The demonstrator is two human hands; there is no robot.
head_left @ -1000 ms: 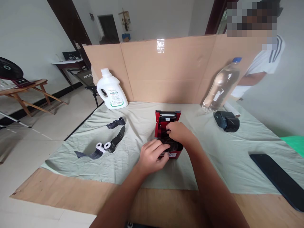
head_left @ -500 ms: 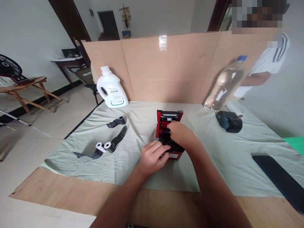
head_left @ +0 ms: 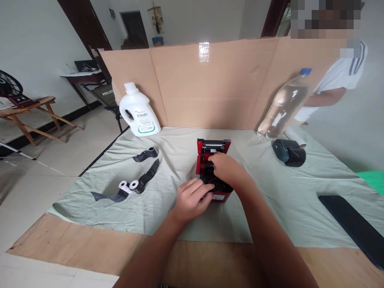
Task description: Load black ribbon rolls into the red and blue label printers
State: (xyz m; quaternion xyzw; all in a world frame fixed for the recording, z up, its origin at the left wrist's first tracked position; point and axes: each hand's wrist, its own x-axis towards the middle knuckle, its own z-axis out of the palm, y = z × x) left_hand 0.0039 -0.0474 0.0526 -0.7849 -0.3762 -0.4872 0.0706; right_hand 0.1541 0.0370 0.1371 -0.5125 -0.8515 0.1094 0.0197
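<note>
A small red and black printer [head_left: 219,197] stands on the cloth in front of me, its lid raised at the back. My left hand [head_left: 193,198] grips the printer's near left edge, fingers bent over the rim and thumb low at the front. From the right, my right hand [head_left: 229,170] reaches into the open compartment, its fingers curled. Dark material, perhaps a black paper roll, lies inside, mostly covered by my hands. What the right fingers pinch, if anything, is hidden.
Several partly unwound black paper rolls [head_left: 134,186] lie left. A white detergent jug [head_left: 140,114] and a clear bottle [head_left: 283,106] stand before a cardboard screen [head_left: 207,92]. Rightward are a dark device [head_left: 280,152] and a black phone-like slab [head_left: 352,228]. A person [head_left: 345,80] stands behind.
The view has shifted very slightly. My right hand has moved a little left inside the printer, while the left hand keeps its place on the near edge.
</note>
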